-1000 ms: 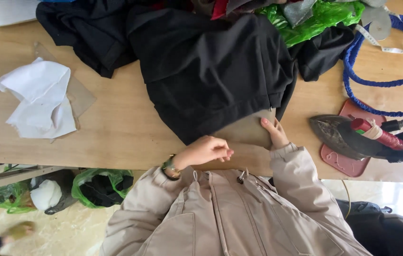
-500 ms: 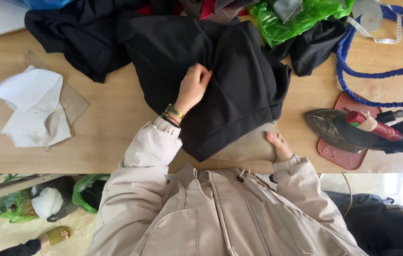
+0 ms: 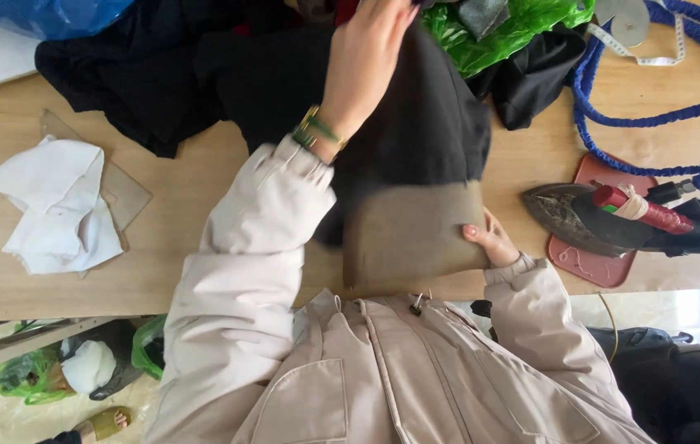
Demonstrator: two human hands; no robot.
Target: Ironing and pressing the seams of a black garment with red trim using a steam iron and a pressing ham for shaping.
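Note:
A black garment (image 3: 424, 131) lies spread on the wooden table (image 3: 161, 247), over a brown rectangular pad (image 3: 412, 234) near the front edge. My left hand (image 3: 366, 53) reaches far across the black garment, fingers pressed flat on the cloth near the top of the view. A green and gold bracelet sits on that wrist. My right hand (image 3: 491, 240) rests on the right edge of the brown pad, fingers curled against it.
A dark iron with a red handle (image 3: 613, 218) sits on a reddish mat to the right. A blue braided hose (image 3: 646, 119), green plastic bag (image 3: 506, 29) and measuring tape lie at the back right. White crumpled cloth (image 3: 54, 205) is at left.
My left hand has slid from the table's front edge up across the black garment to its far side. My right hand has stayed at the pad's edge.

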